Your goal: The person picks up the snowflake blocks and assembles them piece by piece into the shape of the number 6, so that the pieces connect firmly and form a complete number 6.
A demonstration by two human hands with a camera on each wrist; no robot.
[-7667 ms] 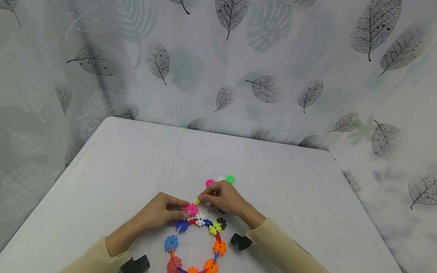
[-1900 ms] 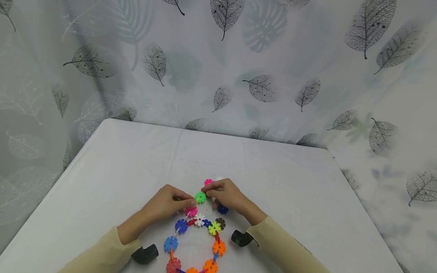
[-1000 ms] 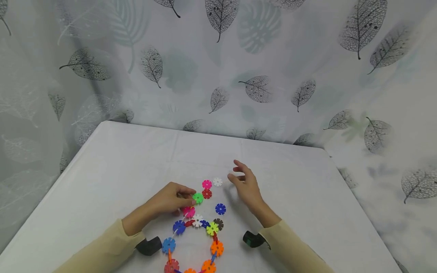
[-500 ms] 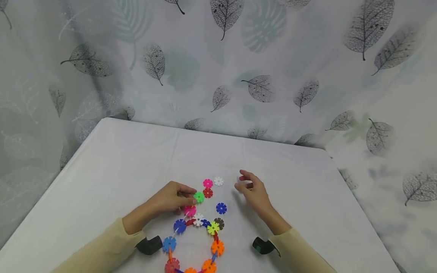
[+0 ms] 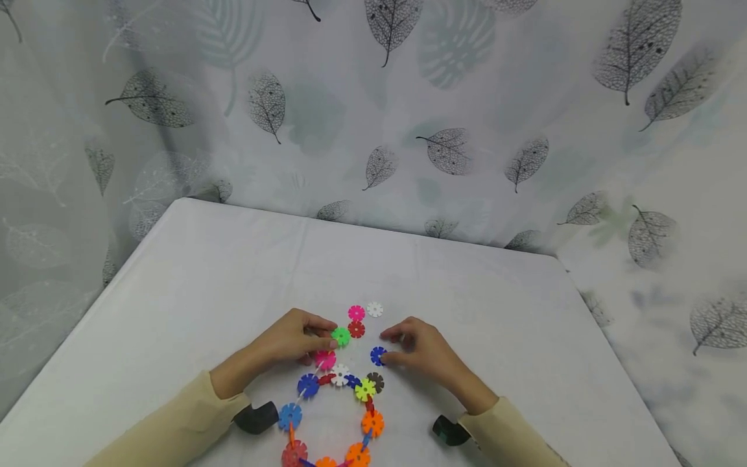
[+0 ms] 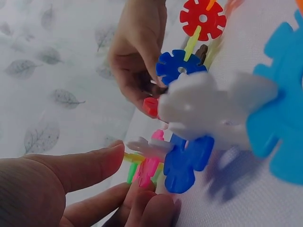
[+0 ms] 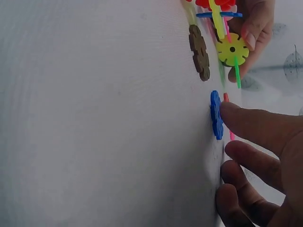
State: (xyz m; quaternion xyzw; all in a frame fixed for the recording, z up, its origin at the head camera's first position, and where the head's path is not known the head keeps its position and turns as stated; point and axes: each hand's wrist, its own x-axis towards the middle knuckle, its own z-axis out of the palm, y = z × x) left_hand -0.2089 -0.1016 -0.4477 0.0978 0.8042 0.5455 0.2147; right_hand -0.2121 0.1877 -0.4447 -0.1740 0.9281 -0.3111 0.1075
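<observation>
My left hand (image 5: 292, 338) pinches the end of a chain of plastic snowflake discs, by a green disc (image 5: 341, 336) and a pink disc (image 5: 325, 360). In the left wrist view, its thumb and fingers close round the yellow piece and the pink disc (image 6: 148, 170). The chain runs on into a ring of linked discs, among them a light-blue disc (image 5: 290, 416) and an orange disc (image 5: 373, 423). My right hand (image 5: 428, 353) is spread over a loose blue disc (image 5: 378, 355). In the right wrist view, its thumb meets that blue disc (image 7: 216, 115) while the other fingers stay apart from it.
Behind the hands lie a loose pink disc (image 5: 356, 313), a white disc (image 5: 375, 309) and a red disc (image 5: 356, 329). A brown disc (image 5: 376, 382) lies beside the ring. The white table (image 5: 496, 292) ends at a leaf-printed curtain (image 5: 327, 130).
The green disc, earlier at the back of the table, is now on the chain in my left hand. My right hand let go, swung right, then came back to the blue disc.
</observation>
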